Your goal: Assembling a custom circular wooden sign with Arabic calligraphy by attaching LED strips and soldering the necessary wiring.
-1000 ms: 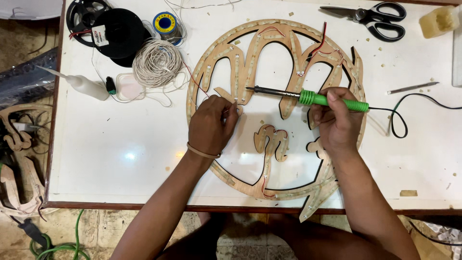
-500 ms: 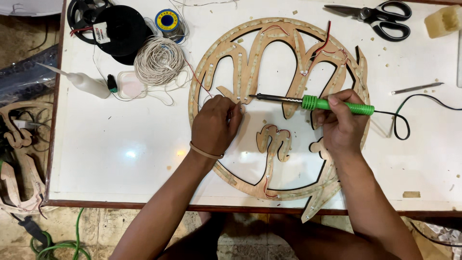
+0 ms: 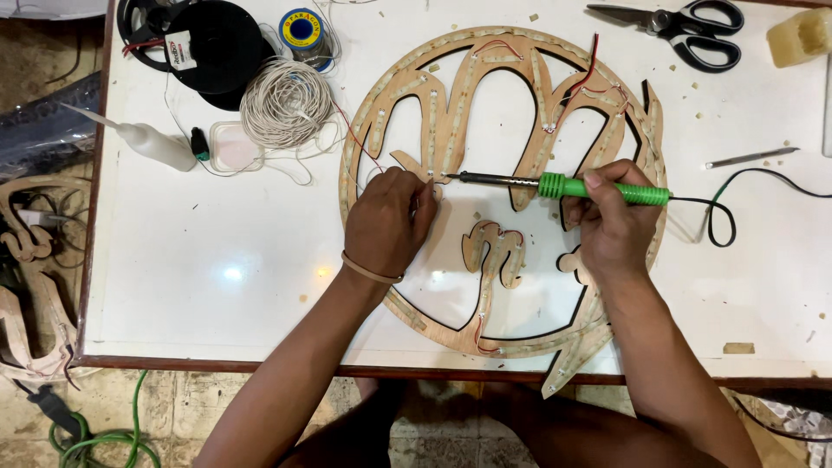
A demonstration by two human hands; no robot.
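A white table (image 3: pixel 173 286) carries everything, its wooden front edge running along the bottom of the view. The largest thing on it is a round plywood cutout sign (image 3: pixel 407 95), lying flat from the middle of the surface toward the front edge, with strips of small lights and thin red wires laid along its curved bars. The left hand (image 3: pixel 386 221) rests on the sign's left inner part, fingers curled down and pinched together at a wooden tab; what they pinch is too small to tell. The right hand (image 3: pixel 611 230) is closed around the green handle of a soldering iron (image 3: pixel 563 185), which lies nearly level across the sign's middle, its dark tip just beside the left fingertips. The iron's black cord (image 3: pixel 724 208) loops toward the right edge. Near the far left corner sit a black spool (image 3: pixel 217 43), a coil of pale wire (image 3: pixel 286 104), a small reel of solder (image 3: pixel 303 30) and a white glue bottle (image 3: pixel 152 143) lying on its side. Black-handled scissors (image 3: pixel 685 30) lie by the far right corner, with a yellow sponge block (image 3: pixel 797 36) just beside them.
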